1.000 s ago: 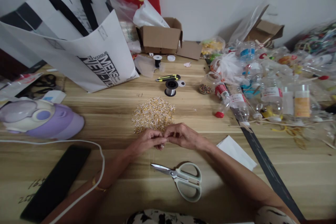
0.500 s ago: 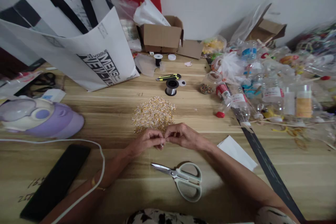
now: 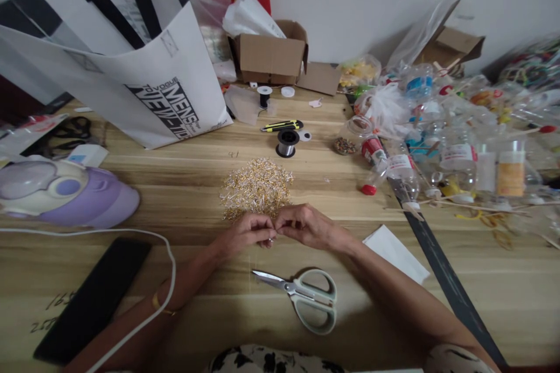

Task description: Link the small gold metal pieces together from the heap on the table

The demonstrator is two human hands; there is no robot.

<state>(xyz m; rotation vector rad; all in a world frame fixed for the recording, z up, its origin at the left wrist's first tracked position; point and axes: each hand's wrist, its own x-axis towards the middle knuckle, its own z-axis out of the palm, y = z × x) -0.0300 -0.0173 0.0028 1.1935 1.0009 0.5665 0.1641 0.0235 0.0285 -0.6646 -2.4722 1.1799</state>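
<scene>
My left hand [image 3: 251, 232] and my right hand [image 3: 305, 226] meet fingertip to fingertip over the wooden table, both closed in a pinch. Something small and shiny shows under the left fingertips; what either hand pinches is too small to name. Just beyond the hands lies a loose heap of tiny gold and clear beads [image 3: 257, 187]. Closer to my body, scissors [image 3: 301, 297] with pale grey handles rest on the table, blades pointing left. A spool of thin silvery wire [image 3: 287, 144] stands past the heap.
A yellow-black utility knife [image 3: 282, 126] lies behind the spool. Plastic bottles [image 3: 455, 157] and bags crowd the right. At left are a large paper bag [image 3: 175, 81], a purple-white device [image 3: 87, 195], a black slab [image 3: 94, 300] and a white cable [image 3: 172, 271]. Folded white paper [image 3: 396, 253] lies right.
The view has shifted very slightly. Both hands stay pinched together in the same place, with hardly any visible finger movement.
</scene>
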